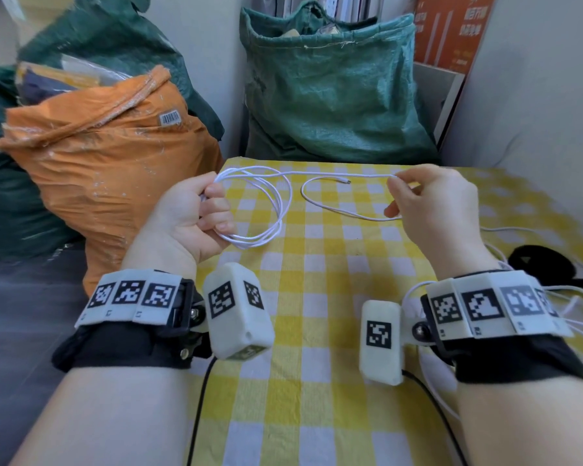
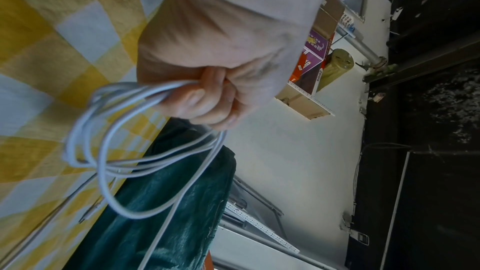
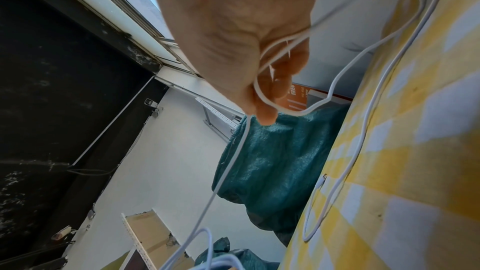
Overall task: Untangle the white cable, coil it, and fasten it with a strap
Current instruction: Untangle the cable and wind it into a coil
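My left hand [image 1: 196,213] grips several loops of the white cable [image 1: 270,227] above the left part of the yellow-checked table [image 1: 317,331]; the fist and hanging loops [image 2: 109,151] fill the left wrist view. A straight run of cable stretches from that hand to my right hand [image 1: 428,203], which pinches it between thumb and fingers [image 3: 267,114]. The free tail curves back along the cloth and ends in a small plug [image 1: 345,181], also seen lying on the cloth [image 3: 322,182]. A black strap [image 1: 542,260] lies at the table's right edge.
An orange sack [image 1: 115,156] stands left of the table, a green sack [image 1: 334,89] behind it, more green bags at the far left. Other white cables [image 1: 572,297] lie on the cloth near my right wrist. A grey wall rises on the right.
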